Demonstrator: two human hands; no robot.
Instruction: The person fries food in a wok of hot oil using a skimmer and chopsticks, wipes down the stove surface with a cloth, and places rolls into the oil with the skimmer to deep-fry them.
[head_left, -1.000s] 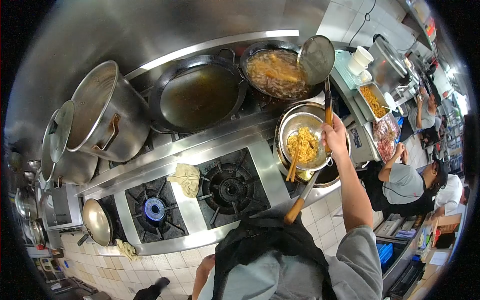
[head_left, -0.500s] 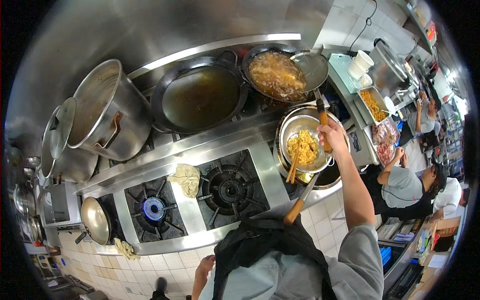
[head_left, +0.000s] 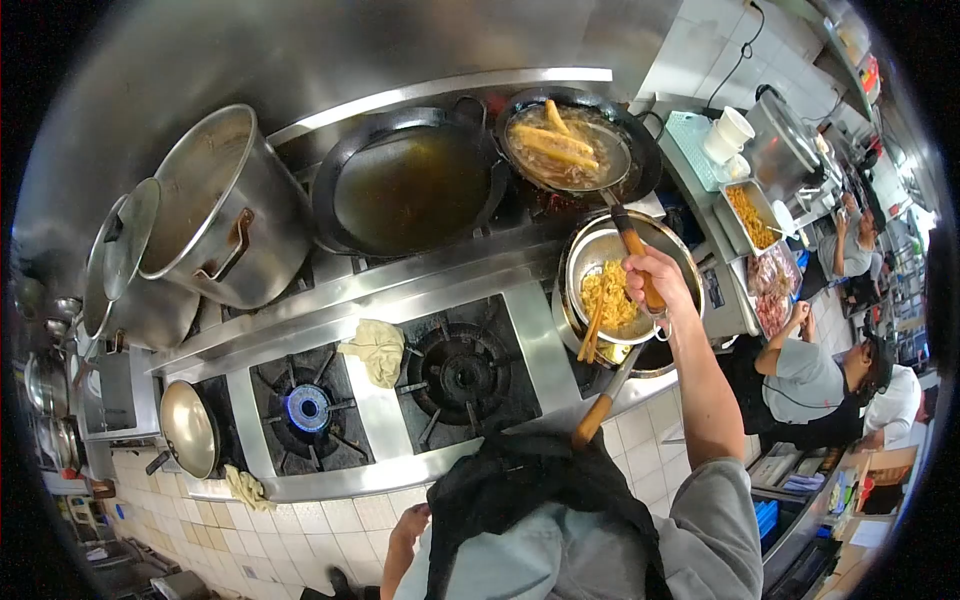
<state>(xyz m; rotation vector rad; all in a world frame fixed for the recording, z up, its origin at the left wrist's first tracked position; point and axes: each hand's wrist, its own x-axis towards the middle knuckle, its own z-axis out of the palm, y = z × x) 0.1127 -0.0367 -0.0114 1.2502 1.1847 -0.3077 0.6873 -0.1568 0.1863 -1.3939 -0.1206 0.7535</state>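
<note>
Strainer (head_left: 612, 150) sits in the bubbling oil of the right-hand wok (head_left: 646, 165), golden fried pieces (head_left: 556, 142) within its rim. The right hand (head_left: 655, 283) has a closed grip around its wooden handle (head_left: 630, 239); I cannot tell the grip of the left hand (head_left: 408, 526), low beside the apron (head_left: 500, 470). Along the steel stove (head_left: 372, 430), a blue flame (head_left: 307, 409) burns near a crumpled cloth (head_left: 375, 352). Pale tiles (head_left: 320, 520) cover the floor; co-workers (head_left: 805, 375) stand rightward.

Left grip (head_left: 404, 526): fingers indistinct, contents undetermined; right grip (head_left: 655, 280) conceals part of the strainer handle (head_left: 628, 233); strainer mesh (head_left: 612, 160) partly hidden beneath fried pieces (head_left: 556, 146); grey shirt (head_left: 540, 575) cut off by lower edge; distant items (head_left: 908, 250) at far right too small to identify.
</note>
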